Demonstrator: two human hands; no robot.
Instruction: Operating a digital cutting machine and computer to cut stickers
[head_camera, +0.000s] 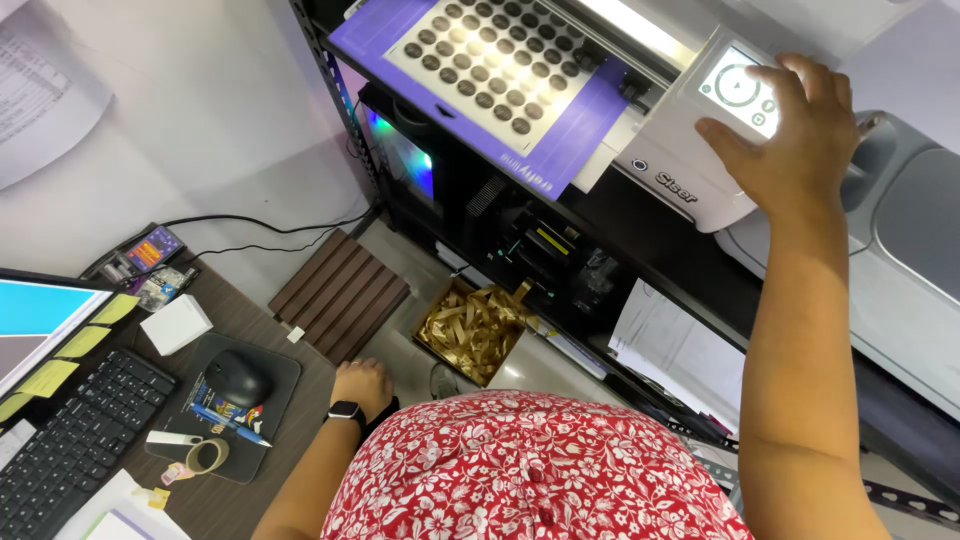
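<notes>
Right hand (800, 135), fingers spread open, pressing the cutting machine's touchscreen (738, 90) right of the purple cutting mat (560, 140); left hand (362, 385), loosely closed, rests on the desk edge (310, 390) below.

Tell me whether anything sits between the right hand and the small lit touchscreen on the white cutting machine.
Nothing visible does. The right hand already rests its fingertips on the small lit touchscreen of the white cutting machine.
</notes>
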